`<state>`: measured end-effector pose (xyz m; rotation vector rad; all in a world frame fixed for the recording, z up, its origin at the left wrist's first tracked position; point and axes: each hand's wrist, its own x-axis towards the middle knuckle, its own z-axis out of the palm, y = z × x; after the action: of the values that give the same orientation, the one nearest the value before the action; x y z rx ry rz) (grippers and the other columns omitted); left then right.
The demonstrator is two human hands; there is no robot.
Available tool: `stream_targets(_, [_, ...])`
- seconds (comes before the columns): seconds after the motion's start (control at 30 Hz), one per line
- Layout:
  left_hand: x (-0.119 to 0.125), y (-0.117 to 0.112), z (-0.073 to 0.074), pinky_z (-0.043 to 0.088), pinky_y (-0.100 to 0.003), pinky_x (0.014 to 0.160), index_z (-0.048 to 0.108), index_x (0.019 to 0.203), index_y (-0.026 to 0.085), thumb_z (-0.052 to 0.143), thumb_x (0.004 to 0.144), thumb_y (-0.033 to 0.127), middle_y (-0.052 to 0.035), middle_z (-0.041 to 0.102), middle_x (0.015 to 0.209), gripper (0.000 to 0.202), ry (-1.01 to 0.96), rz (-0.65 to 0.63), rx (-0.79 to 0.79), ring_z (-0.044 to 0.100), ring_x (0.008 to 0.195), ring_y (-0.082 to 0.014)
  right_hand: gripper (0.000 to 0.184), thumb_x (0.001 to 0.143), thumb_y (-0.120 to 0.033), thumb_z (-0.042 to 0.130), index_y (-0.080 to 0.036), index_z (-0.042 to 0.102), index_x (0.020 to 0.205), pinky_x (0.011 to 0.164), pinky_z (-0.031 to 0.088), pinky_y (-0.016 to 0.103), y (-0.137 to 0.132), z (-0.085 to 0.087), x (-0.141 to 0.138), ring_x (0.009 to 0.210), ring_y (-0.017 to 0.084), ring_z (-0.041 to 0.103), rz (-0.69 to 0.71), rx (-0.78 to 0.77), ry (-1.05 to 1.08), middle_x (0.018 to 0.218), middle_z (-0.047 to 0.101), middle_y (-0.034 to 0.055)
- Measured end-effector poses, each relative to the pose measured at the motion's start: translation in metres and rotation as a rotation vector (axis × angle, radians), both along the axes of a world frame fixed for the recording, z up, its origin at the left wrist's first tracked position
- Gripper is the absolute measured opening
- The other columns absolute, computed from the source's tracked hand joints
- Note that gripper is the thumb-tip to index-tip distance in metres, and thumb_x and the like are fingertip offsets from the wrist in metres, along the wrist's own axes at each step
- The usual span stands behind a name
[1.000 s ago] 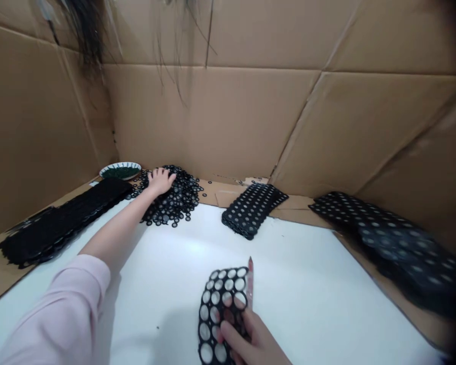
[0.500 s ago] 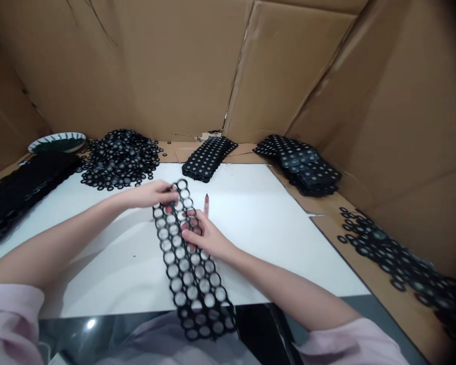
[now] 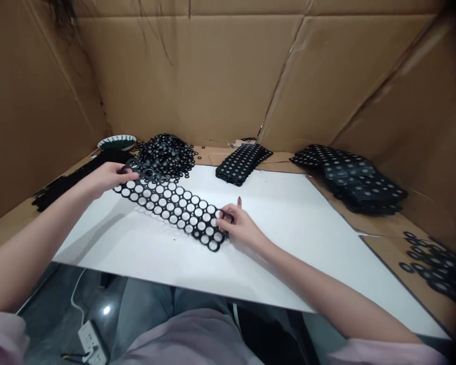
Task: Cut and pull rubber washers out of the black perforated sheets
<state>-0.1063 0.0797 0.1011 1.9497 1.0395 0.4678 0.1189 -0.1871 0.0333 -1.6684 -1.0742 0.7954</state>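
Stretched between my two hands is a black rubber-like sheet (image 3: 175,207) with rows of round holes, held slanting just above the white board. My left hand (image 3: 116,177) pinches its far left end, close to the pile of small black rings (image 3: 167,154). At the near right end my right hand (image 3: 235,223) grips the sheet's corner between thumb and fingers. A pencil-like stick with a dark tip (image 3: 239,202) lies just behind my right hand, its lower part hidden.
The white board (image 3: 289,243) has cardboard walls (image 3: 213,76) around it. Stacked perforated sheets (image 3: 239,165) sit at the back, with more sheets (image 3: 349,177) at right. Loose larger rings (image 3: 437,263) lie far right. A striped dish (image 3: 117,142) and black strips (image 3: 79,177) are at left.
The sheet has swung from hanging lengthwise toward my body to lying slantwise across the board. My left hand has moved left to its far end; my right hand now holds the near end.
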Motion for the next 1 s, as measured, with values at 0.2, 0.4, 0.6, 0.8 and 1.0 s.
stream_targets(0.2, [-0.044, 0.014, 0.006, 0.033, -0.017, 0.048, 0.059, 0.096, 0.018, 0.068, 0.059, 0.047, 0.0033, 0.054, 0.068, 0.048, -0.114, 0.056, 0.124, 0.044, 0.052, -0.0062, 0.026, 0.076, -0.021, 0.045, -0.023, 0.026, 0.094, 0.052, 0.040, 0.023, 0.064, 0.058, 0.022, 0.066, 0.012, 0.055, 0.052, 0.390, -0.119, 0.077, 0.044, -0.0024])
stream_targets(0.4, [-0.079, 0.025, -0.008, 0.041, -0.023, 0.055, 0.032, 0.131, 0.024, 0.053, 0.071, 0.039, 0.0047, 0.049, 0.060, 0.065, -0.080, 0.215, 0.424, 0.050, 0.054, -0.0122, 0.020, 0.076, -0.005, 0.031, -0.016, 0.047, 0.075, 0.070, 0.040, 0.028, 0.181, 0.094, 0.017, 0.073, 0.014, 0.051, 0.056, 0.308, -0.779, 0.078, 0.055, 0.0050])
stream_targets(0.6, [-0.105, 0.035, -0.037, 0.044, -0.033, 0.076, 0.052, 0.109, 0.016, 0.037, 0.077, 0.031, -0.0076, 0.061, 0.082, 0.039, 0.288, 0.367, 0.579, 0.059, 0.083, -0.0236, 0.031, 0.062, 0.008, 0.035, -0.012, 0.048, 0.083, 0.076, 0.039, 0.031, 0.281, 0.063, -0.026, 0.082, 0.019, 0.049, 0.199, 0.258, -0.910, 0.087, 0.055, 0.0121])
stream_targets(0.8, [-0.127, 0.043, -0.039, 0.043, -0.040, 0.084, 0.045, 0.117, 0.010, 0.036, 0.076, 0.026, -0.0159, 0.057, 0.101, 0.045, 0.369, 0.539, 0.659, 0.056, 0.095, -0.0291, 0.038, 0.064, 0.008, 0.035, -0.012, 0.044, 0.095, 0.076, 0.039, 0.035, 0.345, 0.078, -0.059, 0.083, 0.021, 0.050, 0.270, 0.311, -0.964, 0.099, 0.050, 0.0160])
stream_targets(1.0, [-0.146, 0.039, -0.016, 0.044, -0.036, 0.084, 0.041, 0.121, 0.013, 0.037, 0.075, 0.025, -0.0125, 0.056, 0.103, 0.048, 0.341, 0.686, 0.690, 0.057, 0.094, -0.0252, 0.039, 0.074, 0.004, 0.032, -0.015, 0.039, 0.108, 0.077, 0.040, 0.034, 0.406, 0.110, -0.082, 0.086, 0.020, 0.051, 0.240, 0.417, -0.868, 0.107, 0.049, 0.0141])
